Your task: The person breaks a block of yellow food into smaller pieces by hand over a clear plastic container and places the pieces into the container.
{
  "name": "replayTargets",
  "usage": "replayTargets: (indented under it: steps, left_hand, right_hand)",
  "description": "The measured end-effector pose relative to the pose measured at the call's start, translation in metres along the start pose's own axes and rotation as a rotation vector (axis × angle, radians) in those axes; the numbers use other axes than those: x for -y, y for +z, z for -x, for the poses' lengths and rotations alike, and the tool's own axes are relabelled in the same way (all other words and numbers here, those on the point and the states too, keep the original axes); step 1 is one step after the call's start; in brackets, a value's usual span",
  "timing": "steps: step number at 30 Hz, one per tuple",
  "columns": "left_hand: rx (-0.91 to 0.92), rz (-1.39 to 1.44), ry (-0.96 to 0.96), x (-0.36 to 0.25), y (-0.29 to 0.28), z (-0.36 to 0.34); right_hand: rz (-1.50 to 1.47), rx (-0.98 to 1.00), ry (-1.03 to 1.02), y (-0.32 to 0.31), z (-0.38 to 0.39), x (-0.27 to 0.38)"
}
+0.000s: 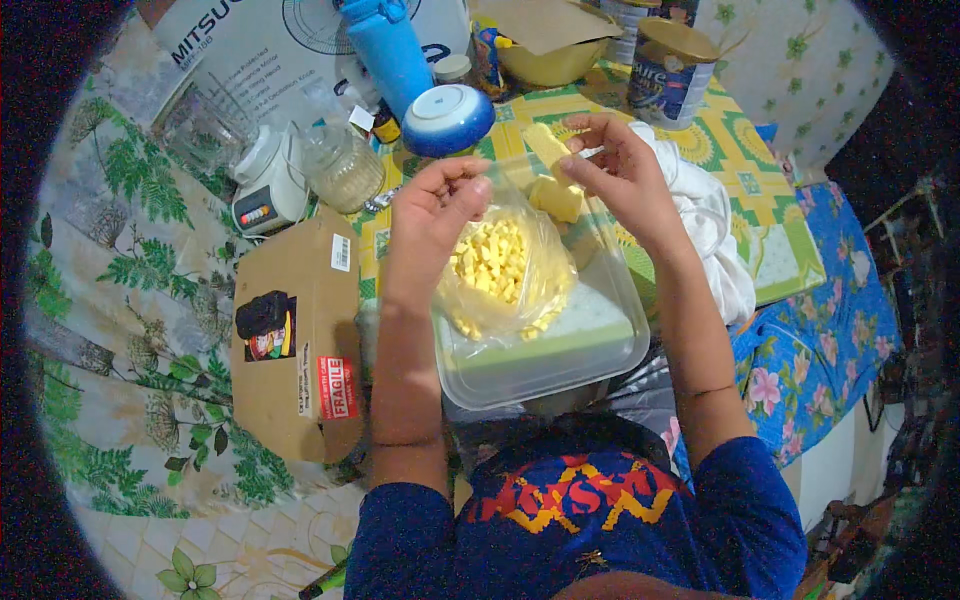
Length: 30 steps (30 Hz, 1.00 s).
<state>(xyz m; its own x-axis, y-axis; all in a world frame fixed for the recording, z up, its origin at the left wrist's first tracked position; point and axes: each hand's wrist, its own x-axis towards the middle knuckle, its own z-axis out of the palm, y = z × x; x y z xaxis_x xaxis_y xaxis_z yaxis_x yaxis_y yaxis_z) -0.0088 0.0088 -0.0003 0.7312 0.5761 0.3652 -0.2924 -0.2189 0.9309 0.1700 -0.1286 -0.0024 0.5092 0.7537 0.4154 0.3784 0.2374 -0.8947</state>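
Observation:
A clear plastic bag [548, 262] full of small yellow cut pieces [490, 262] sits with its mouth up in a clear plastic tub [600, 350]. My left hand [440, 200] is closed at the bag's upper left edge, fingers curled and seeming to pinch the film. Above the tub's far right side, my right hand [622, 172] grips a pale yellow slab [547, 153] between thumb and fingers. Just below that slab lies a larger yellow chunk [556, 200]. The exact kind of yellow food cannot be made out.
Left of the tub stands a cardboard box [290, 350] with a dark object on it. Behind are a white blender base [270, 185], a glass jar [345, 170], a blue-white bowl [447, 120], a blue bottle [388, 55] and a can [672, 75]. White cloth [715, 225] lies at right.

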Motion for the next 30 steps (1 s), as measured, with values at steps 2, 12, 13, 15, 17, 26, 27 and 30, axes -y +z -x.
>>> replayTargets:
  steps: [2, 12, 13, 15, 17, 26, 27, 30]
  left_hand:
    - [0.029, 0.017, -0.005, 0.0, 0.005, 0.002]
    - [0.106, 0.115, 0.012, -0.003, 0.012, 0.004]
    - [0.106, 0.116, 0.012, -0.004, 0.011, 0.004]
    - [0.2, 0.167, -0.019, -0.005, 0.009, 0.003]
    - [0.216, 0.167, -0.034, -0.006, 0.005, 0.003]
    - [0.241, 0.176, -0.026, -0.004, 0.002, 0.003]
    - [0.248, 0.184, -0.03, -0.004, 0.003, 0.003]
    - [0.25, 0.186, -0.039, -0.005, 0.004, 0.003]
  right_hand:
    - [-0.187, 0.042, 0.057, 0.007, 0.003, 0.01]
    - [-0.481, 0.203, 0.141, 0.036, 0.013, 0.015]
    - [-0.485, 0.217, 0.159, 0.035, 0.013, 0.013]
    - [-0.488, 0.229, 0.177, 0.033, 0.013, 0.013]
    - [-0.546, 0.249, 0.221, 0.033, 0.013, 0.014]
    - [-0.645, 0.296, 0.27, 0.031, 0.012, 0.01]
    - [-0.646, 0.295, 0.272, 0.031, 0.012, 0.01]
    - [-0.638, 0.313, 0.298, 0.03, 0.012, 0.01]
